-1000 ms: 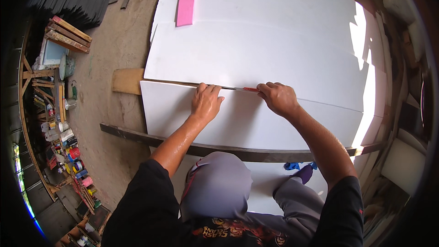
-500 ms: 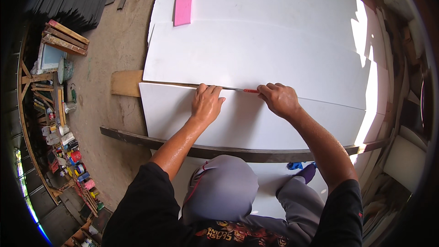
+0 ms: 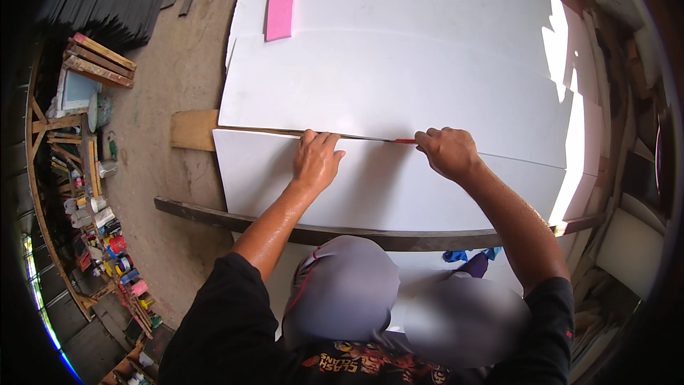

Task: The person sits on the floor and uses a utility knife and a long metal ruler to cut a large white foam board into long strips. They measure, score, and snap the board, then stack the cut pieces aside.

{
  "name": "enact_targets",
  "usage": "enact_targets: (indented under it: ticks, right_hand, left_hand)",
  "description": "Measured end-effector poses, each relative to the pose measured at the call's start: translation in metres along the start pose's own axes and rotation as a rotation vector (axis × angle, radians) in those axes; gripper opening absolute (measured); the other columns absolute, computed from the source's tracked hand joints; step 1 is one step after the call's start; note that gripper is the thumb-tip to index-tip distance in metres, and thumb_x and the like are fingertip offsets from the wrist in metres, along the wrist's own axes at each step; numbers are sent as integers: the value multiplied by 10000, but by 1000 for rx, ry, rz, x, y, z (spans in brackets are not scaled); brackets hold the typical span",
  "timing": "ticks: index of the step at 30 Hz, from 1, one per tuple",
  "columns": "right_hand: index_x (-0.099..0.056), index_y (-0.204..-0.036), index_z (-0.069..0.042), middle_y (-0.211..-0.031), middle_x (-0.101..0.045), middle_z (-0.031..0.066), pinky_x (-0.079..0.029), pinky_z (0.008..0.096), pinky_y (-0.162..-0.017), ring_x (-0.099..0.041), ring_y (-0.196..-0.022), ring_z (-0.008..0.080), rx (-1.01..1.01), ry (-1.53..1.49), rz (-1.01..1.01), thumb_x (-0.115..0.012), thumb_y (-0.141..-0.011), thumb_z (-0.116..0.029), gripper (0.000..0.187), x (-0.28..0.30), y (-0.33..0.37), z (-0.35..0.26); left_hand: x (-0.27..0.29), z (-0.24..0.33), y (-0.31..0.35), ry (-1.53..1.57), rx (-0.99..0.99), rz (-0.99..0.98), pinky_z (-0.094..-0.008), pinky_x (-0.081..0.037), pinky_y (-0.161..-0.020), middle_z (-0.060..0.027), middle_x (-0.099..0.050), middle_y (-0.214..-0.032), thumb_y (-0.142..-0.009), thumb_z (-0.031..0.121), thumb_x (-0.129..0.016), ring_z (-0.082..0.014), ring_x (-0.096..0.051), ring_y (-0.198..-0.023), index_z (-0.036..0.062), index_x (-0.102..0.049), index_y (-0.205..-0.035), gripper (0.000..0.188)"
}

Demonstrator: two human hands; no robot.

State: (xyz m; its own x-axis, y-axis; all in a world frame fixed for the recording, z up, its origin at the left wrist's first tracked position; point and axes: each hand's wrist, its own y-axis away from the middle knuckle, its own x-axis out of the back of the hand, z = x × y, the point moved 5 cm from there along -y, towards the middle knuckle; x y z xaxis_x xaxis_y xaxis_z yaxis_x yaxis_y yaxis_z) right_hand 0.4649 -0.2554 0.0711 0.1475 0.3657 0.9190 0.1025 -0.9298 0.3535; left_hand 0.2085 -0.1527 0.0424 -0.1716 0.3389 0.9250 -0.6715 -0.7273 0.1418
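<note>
A large white foam-like sheet (image 3: 399,85) has a long split running left to right, parting off a nearer white strip (image 3: 278,199). My right hand (image 3: 449,152) is closed around the red handle of a thin-bladed tool (image 3: 405,141). Its slim metal blade points left and lies along the split. My left hand (image 3: 318,160) grips the strip's far edge left of the handle, fingers bent over it into the gap and thumb toward the right. The blade's tip is hidden near the left fingertips.
A dark bar (image 3: 342,237) lies across the strip before my knees. On the sheet's far left rests a pink ribbed block (image 3: 281,6). A tan board (image 3: 194,130) sticks out under the left edge. Shelves with paint cans (image 3: 117,246) and stacked timber (image 3: 100,60) stand left.
My right hand has slid slightly right with the red-handled tool, so more blade shows between the hands. My left hand keeps its hold on the edge. My right knee has risen into view.
</note>
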Motion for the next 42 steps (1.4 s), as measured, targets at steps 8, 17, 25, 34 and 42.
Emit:
enact_targets:
  ticks: [8, 17, 25, 34, 42]
  right_hand:
    - [-694, -981, -140, -794, -694, 31, -545, 402, -560, -695, -711, 239, -63, 86, 114, -697, -966, -251, 111, 15, 75, 70]
    - [-681, -974, -163, -747, -665, 13, -513, 390, -526, -674, -669, 232, -56, -42, 338, -753, -924, -236, 115, 30, 111, 72]
    - [-694, -1032, -157, -824, -706, 19, -553, 394, -554, -715, -750, 241, 11, -47, 271, -693, -970, -285, 143, 14, 72, 51]
    - [-688, -1035, -140, -891, -730, 51, -576, 434, -597, -736, -798, 279, 5, -30, 147, -631, -1005, -255, 132, -1, 61, 52]
    - [-688, -1072, -123, -947, -740, 65, -584, 442, -622, -743, -815, 290, -16, -19, 40, -594, -1013, -189, 130, -4, 58, 58]
  left_hand:
    - [0, 21, -24, -90, 15, -223, -453, -506, -916, -128, -758, -1012, -882, 369, -792, -329, -613, -1048, 18, -756, -1068, 399]
    - [-31, 79, -36, -39, -71, -310, -432, -484, -884, -115, -756, -907, -904, 388, -773, -306, -610, -1026, 38, -734, -1007, 367]
    - [-23, 79, -19, -14, -131, -121, -435, -471, -876, -91, -756, -972, -880, 326, -808, -306, -589, -1035, 69, -711, -1052, 324]
    - [-20, 83, -17, -43, -119, -123, -434, -473, -891, -83, -755, -981, -874, 328, -814, -304, -587, -1039, 69, -707, -1035, 324]
    - [-22, 81, -17, -60, -91, -110, -458, -478, -904, -89, -760, -971, -866, 315, -828, -312, -594, -1031, 97, -725, -1132, 359]
